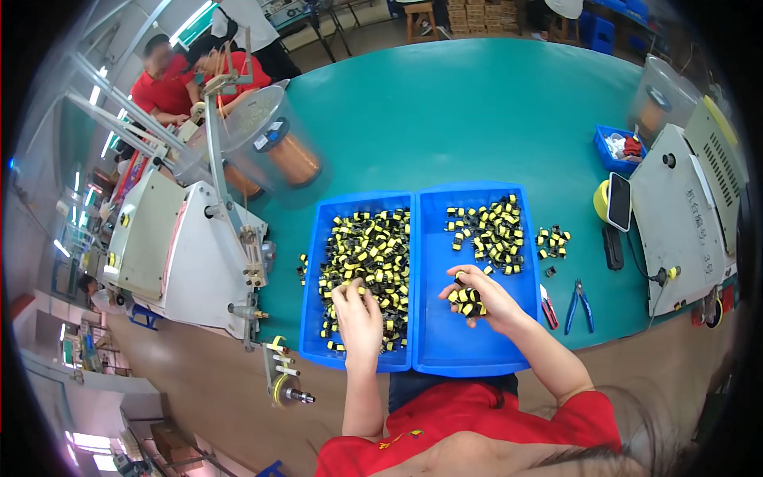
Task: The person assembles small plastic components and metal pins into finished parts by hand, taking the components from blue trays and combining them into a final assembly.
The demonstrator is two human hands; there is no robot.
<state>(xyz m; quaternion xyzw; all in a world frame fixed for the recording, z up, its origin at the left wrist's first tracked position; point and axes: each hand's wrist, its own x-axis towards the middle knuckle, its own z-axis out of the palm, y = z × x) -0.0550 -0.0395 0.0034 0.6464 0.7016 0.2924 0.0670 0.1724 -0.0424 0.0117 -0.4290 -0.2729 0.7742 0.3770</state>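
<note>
Two blue plastic trays stand side by side before me. The left tray (317,238) is heaped with small black coils wrapped in yellow tape (373,246). My left hand (358,314) reaches into that heap, its fingers bent down among the coils; whether they grip one is hidden. Over the right tray (445,350), my right hand (493,298) is closed round a handful of the same taped coils (466,300). Farther back in the right tray lies a smaller pile of them (497,230).
More coils (553,241) lie right of the trays, near cutters (548,306) and blue-handled pliers (580,308). A phone (619,201) leans by a machine (683,215). Left stand a winding machine (191,254) and wire spools (292,155). Two people in red sit far left.
</note>
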